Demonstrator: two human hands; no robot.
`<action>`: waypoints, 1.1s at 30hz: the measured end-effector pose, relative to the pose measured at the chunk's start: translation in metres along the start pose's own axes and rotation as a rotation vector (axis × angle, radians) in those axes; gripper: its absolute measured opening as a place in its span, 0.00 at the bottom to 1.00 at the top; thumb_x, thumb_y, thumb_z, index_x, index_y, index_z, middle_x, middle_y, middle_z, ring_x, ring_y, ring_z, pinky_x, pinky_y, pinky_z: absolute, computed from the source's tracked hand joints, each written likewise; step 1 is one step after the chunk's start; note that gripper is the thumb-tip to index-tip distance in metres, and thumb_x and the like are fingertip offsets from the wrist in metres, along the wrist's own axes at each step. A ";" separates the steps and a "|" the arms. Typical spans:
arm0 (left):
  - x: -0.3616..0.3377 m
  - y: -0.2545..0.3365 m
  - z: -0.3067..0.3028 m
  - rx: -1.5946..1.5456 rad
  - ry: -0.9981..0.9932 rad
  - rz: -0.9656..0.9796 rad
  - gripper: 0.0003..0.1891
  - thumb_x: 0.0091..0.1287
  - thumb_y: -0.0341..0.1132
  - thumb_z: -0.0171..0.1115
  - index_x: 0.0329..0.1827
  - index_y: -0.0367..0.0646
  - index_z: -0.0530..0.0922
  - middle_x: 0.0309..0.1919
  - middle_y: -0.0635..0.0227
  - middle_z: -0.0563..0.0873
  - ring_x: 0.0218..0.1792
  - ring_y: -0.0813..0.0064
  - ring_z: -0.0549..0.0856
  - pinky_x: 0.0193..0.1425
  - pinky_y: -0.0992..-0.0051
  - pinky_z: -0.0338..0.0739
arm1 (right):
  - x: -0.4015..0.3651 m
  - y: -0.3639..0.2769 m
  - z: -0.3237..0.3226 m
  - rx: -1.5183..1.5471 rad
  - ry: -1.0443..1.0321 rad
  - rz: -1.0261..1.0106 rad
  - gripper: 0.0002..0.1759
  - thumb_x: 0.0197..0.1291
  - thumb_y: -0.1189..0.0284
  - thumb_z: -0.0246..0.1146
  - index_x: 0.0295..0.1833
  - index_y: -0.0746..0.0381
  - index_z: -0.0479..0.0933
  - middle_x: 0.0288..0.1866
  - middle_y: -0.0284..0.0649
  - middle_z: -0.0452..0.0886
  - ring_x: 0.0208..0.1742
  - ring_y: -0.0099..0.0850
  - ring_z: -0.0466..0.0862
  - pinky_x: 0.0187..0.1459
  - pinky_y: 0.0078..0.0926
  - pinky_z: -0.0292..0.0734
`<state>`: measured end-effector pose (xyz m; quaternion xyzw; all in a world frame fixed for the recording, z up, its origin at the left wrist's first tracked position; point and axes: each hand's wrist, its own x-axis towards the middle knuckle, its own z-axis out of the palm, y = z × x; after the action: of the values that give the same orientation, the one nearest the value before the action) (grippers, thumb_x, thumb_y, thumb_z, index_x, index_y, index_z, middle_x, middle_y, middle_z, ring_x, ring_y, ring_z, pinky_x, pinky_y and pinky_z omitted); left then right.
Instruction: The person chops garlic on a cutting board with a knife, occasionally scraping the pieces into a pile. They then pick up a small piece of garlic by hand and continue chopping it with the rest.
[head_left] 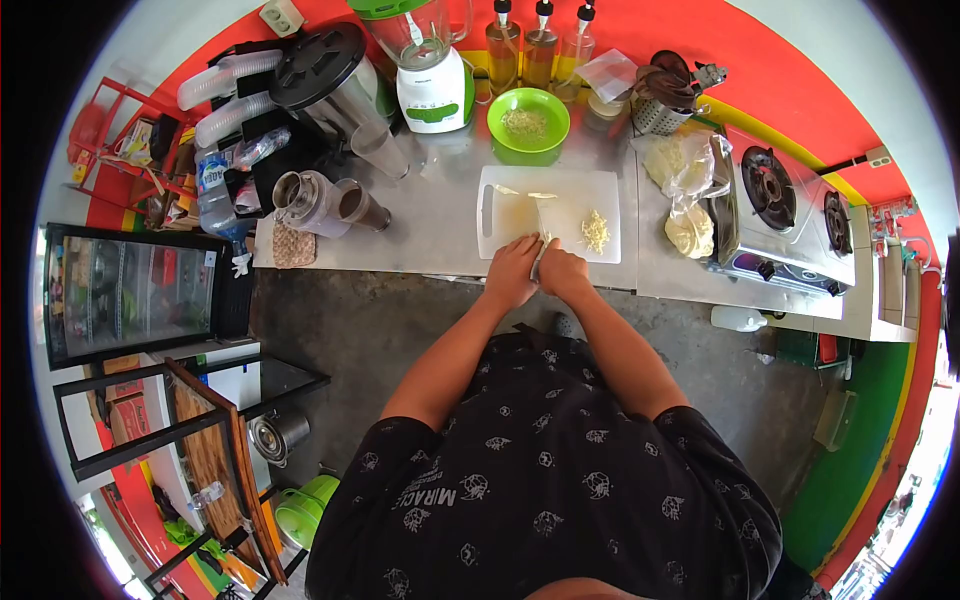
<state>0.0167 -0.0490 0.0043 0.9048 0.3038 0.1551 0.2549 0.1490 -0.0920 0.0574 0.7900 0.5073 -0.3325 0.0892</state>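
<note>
A white cutting board (pixel 570 190) lies on the steel counter. My left hand (pixel 513 272) and my right hand (pixel 563 272) meet at the board's near edge. A knife (pixel 541 215) runs from between them out over the board; I cannot tell which hand grips its handle. A small pale piece seems pinched between my hands, too small to identify. A heap of pale shredded food (pixel 596 231) lies on the board to the right of the blade. Two pale slivers (pixel 520 191) lie near its far edge.
A green bowl (pixel 528 120) with shredded bits stands behind the board, beside a blender (pixel 430 70) and three oil bottles (pixel 540 45). Plastic bags of pale food (pixel 685 190) lie right, next to a gas stove (pixel 790 210). Cups and jars (pixel 330 200) stand left.
</note>
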 end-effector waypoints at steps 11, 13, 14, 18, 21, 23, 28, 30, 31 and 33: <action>0.002 0.002 -0.005 0.031 -0.066 -0.010 0.39 0.48 0.32 0.77 0.68 0.37 0.74 0.74 0.58 0.72 0.73 0.59 0.72 0.72 0.58 0.70 | 0.009 0.001 0.008 0.008 0.095 0.012 0.25 0.62 0.70 0.67 0.59 0.71 0.66 0.47 0.58 0.88 0.53 0.49 0.89 0.54 0.41 0.84; -0.001 0.004 -0.005 0.044 -0.009 0.007 0.39 0.48 0.32 0.76 0.69 0.37 0.74 0.74 0.61 0.71 0.73 0.59 0.73 0.71 0.58 0.70 | 0.001 0.002 0.006 -0.006 0.096 0.004 0.25 0.62 0.70 0.66 0.58 0.70 0.66 0.47 0.58 0.88 0.52 0.50 0.89 0.53 0.42 0.84; -0.002 0.005 -0.004 0.040 -0.014 0.005 0.39 0.48 0.32 0.76 0.69 0.37 0.74 0.74 0.61 0.71 0.73 0.59 0.73 0.71 0.58 0.70 | -0.004 0.002 0.008 -0.024 0.092 -0.010 0.24 0.63 0.70 0.66 0.58 0.70 0.66 0.47 0.58 0.88 0.52 0.50 0.89 0.53 0.42 0.84; 0.000 0.008 -0.006 0.056 -0.019 -0.013 0.39 0.49 0.32 0.76 0.68 0.39 0.75 0.69 0.61 0.73 0.71 0.59 0.74 0.70 0.58 0.71 | 0.000 0.004 0.020 0.045 0.116 0.034 0.24 0.63 0.70 0.66 0.57 0.70 0.67 0.47 0.58 0.88 0.51 0.50 0.90 0.52 0.42 0.84; 0.001 0.005 -0.007 0.042 -0.046 -0.018 0.38 0.49 0.32 0.76 0.68 0.39 0.74 0.67 0.62 0.74 0.70 0.60 0.74 0.69 0.58 0.71 | 0.005 0.003 0.013 0.019 0.120 0.024 0.23 0.62 0.70 0.67 0.57 0.70 0.68 0.47 0.58 0.88 0.51 0.50 0.89 0.52 0.43 0.84; 0.001 0.007 -0.009 0.026 -0.064 -0.024 0.38 0.50 0.32 0.75 0.68 0.39 0.74 0.67 0.62 0.75 0.71 0.60 0.74 0.69 0.59 0.71 | 0.003 0.003 0.010 0.007 0.143 0.010 0.22 0.62 0.70 0.66 0.56 0.70 0.68 0.46 0.58 0.88 0.50 0.50 0.90 0.51 0.43 0.85; -0.002 0.004 -0.006 0.037 -0.016 -0.013 0.37 0.51 0.31 0.75 0.69 0.39 0.74 0.67 0.64 0.75 0.69 0.61 0.75 0.68 0.58 0.72 | -0.003 0.002 0.021 0.024 0.145 0.017 0.22 0.63 0.70 0.66 0.56 0.70 0.68 0.46 0.56 0.88 0.50 0.49 0.90 0.52 0.43 0.85; -0.001 0.005 -0.007 0.032 -0.020 -0.021 0.37 0.51 0.31 0.75 0.68 0.39 0.74 0.66 0.64 0.75 0.69 0.61 0.75 0.68 0.58 0.72 | 0.001 0.001 0.020 0.032 0.152 0.031 0.22 0.63 0.70 0.66 0.57 0.70 0.68 0.46 0.56 0.88 0.50 0.49 0.90 0.52 0.43 0.85; -0.001 0.006 -0.008 0.028 -0.024 -0.025 0.36 0.51 0.31 0.75 0.68 0.39 0.75 0.66 0.64 0.76 0.69 0.61 0.75 0.68 0.58 0.72 | 0.004 0.000 0.015 0.012 0.141 0.021 0.22 0.63 0.70 0.66 0.57 0.70 0.68 0.47 0.56 0.88 0.50 0.49 0.90 0.52 0.42 0.85; 0.000 0.008 -0.010 0.020 -0.041 -0.031 0.36 0.51 0.31 0.74 0.68 0.39 0.75 0.66 0.64 0.76 0.69 0.61 0.75 0.69 0.59 0.72 | 0.003 0.000 0.011 -0.003 0.135 0.015 0.23 0.63 0.69 0.66 0.57 0.70 0.67 0.47 0.56 0.88 0.50 0.49 0.90 0.52 0.42 0.85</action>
<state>0.0164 -0.0506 0.0166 0.9055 0.3140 0.1295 0.2543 0.1455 -0.0949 0.0472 0.8143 0.5067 -0.2771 0.0583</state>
